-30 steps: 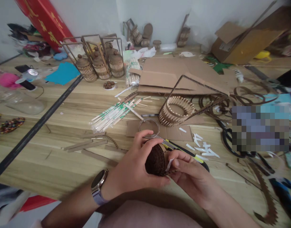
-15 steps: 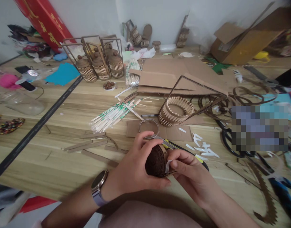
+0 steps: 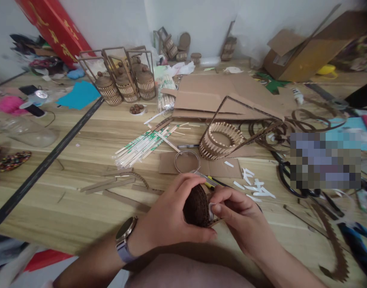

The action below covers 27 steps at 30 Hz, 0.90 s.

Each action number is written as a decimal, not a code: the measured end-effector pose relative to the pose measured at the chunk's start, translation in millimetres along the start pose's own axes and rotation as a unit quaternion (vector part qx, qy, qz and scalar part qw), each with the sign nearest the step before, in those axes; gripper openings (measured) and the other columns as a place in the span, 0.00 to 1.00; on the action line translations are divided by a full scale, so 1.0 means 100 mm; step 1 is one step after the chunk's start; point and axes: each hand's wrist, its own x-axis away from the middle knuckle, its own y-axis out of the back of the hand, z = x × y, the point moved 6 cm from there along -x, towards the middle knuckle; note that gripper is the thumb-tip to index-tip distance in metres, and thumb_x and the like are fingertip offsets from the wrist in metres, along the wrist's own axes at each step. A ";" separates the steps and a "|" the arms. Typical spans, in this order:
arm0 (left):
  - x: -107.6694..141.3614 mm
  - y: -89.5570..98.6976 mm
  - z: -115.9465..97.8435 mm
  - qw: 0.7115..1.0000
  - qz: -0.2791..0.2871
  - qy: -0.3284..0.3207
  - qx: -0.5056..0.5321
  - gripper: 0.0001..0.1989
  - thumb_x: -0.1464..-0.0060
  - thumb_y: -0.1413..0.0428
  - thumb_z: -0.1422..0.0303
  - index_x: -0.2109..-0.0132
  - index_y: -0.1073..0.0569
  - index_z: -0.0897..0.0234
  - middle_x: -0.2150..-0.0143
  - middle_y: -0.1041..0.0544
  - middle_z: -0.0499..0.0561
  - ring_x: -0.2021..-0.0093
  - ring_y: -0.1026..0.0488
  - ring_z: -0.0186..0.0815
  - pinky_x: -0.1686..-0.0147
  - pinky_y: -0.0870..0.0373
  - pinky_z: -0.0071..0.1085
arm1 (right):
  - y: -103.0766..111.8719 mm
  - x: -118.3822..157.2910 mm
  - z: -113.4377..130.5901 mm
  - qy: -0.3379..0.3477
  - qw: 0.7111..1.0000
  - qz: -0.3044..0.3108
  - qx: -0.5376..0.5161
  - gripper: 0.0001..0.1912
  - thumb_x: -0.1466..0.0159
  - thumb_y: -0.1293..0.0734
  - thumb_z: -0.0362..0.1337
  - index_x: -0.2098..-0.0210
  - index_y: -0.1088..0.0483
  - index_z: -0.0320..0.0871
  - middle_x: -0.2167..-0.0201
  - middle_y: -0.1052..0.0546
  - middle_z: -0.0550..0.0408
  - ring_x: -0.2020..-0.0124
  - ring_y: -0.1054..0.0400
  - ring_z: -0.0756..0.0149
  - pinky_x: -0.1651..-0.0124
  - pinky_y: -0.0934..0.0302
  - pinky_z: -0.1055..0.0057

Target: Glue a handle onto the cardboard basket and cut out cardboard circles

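My left hand, with a watch on its wrist, is wrapped round a dark brown coiled cardboard roll near the table's front edge. Thumb and index finger of my right hand pinch a small white strip against the roll's right side. Just beyond the hands lie a metal ring and a yellow and black cutter, partly hidden by the fingers. A round slatted basket with a tall bent cardboard handle stands farther back.
Wrapped sticks lie left of centre, with lidded baskets behind them. White strips and black-handled scissors are on the right. Flat cardboard and a cardboard box sit toward the back.
The roll has tilted slightly in my left hand. My left fingertips have shifted a little down, away from the metal ring. My right hand still pinches the white strip at the roll.
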 end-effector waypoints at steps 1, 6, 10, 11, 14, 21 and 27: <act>0.00 0.00 -0.01 1.000 -0.001 -0.004 0.001 0.41 0.56 0.30 0.56 0.39 0.37 0.60 0.38 0.34 0.60 0.37 0.35 0.50 0.37 0.36 0.47 | 0.01 0.00 0.04 0.031 0.999 0.009 0.029 0.07 0.45 0.21 0.43 0.73 0.20 0.50 0.78 0.28 0.59 0.76 0.36 0.69 0.73 0.41 0.73; 0.03 -0.03 -0.02 1.000 -0.010 -0.016 -0.016 0.41 0.56 0.30 0.58 0.38 0.38 0.61 0.38 0.32 0.61 0.36 0.34 0.51 0.38 0.35 0.46 | 0.03 0.00 0.19 0.176 0.967 0.064 0.171 0.05 0.39 0.25 0.35 0.65 0.21 0.53 0.74 0.28 0.58 0.72 0.37 0.65 0.69 0.42 0.69; 0.04 -0.06 -0.03 0.999 -0.007 -0.029 -0.027 0.40 0.54 0.31 0.57 0.39 0.38 0.61 0.39 0.31 0.62 0.37 0.34 0.51 0.38 0.34 0.46 | 0.01 -0.02 0.23 0.199 0.954 0.086 0.206 0.06 0.40 0.26 0.34 0.66 0.22 0.52 0.74 0.28 0.57 0.71 0.36 0.64 0.67 0.42 0.66; 0.05 -0.06 -0.03 0.999 -0.006 -0.033 -0.030 0.39 0.54 0.31 0.57 0.39 0.38 0.62 0.39 0.31 0.62 0.37 0.33 0.51 0.39 0.34 0.46 | 0.00 -0.02 0.23 0.194 0.955 0.092 0.204 0.05 0.40 0.26 0.33 0.66 0.23 0.52 0.73 0.28 0.57 0.71 0.36 0.64 0.67 0.41 0.66; 0.05 -0.09 -0.05 0.997 -0.001 -0.062 -0.051 0.40 0.53 0.31 0.57 0.38 0.38 0.63 0.40 0.31 0.63 0.39 0.33 0.51 0.39 0.33 0.46 | 0.03 -0.03 0.18 0.134 0.973 0.098 0.159 0.10 0.41 0.25 0.33 0.63 0.26 0.52 0.70 0.29 0.59 0.70 0.36 0.66 0.68 0.41 0.70; 0.09 -0.15 -0.06 0.981 -0.005 -0.158 -0.116 0.40 0.47 0.35 0.57 0.34 0.44 0.62 0.39 0.33 0.64 0.38 0.33 0.51 0.39 0.33 0.47 | -0.01 -0.02 -0.01 -0.027 0.992 0.123 0.005 0.16 0.43 0.22 0.40 0.63 0.32 0.49 0.74 0.33 0.63 0.74 0.42 0.71 0.72 0.45 0.76; 0.08 -0.11 -0.05 0.986 -0.017 -0.132 -0.103 0.40 0.49 0.34 0.57 0.35 0.42 0.62 0.38 0.33 0.64 0.38 0.34 0.52 0.39 0.34 0.48 | -0.08 0.01 -0.05 -0.027 0.992 0.117 -0.043 0.13 0.40 0.24 0.42 0.61 0.30 0.51 0.70 0.31 0.62 0.71 0.39 0.71 0.69 0.42 0.76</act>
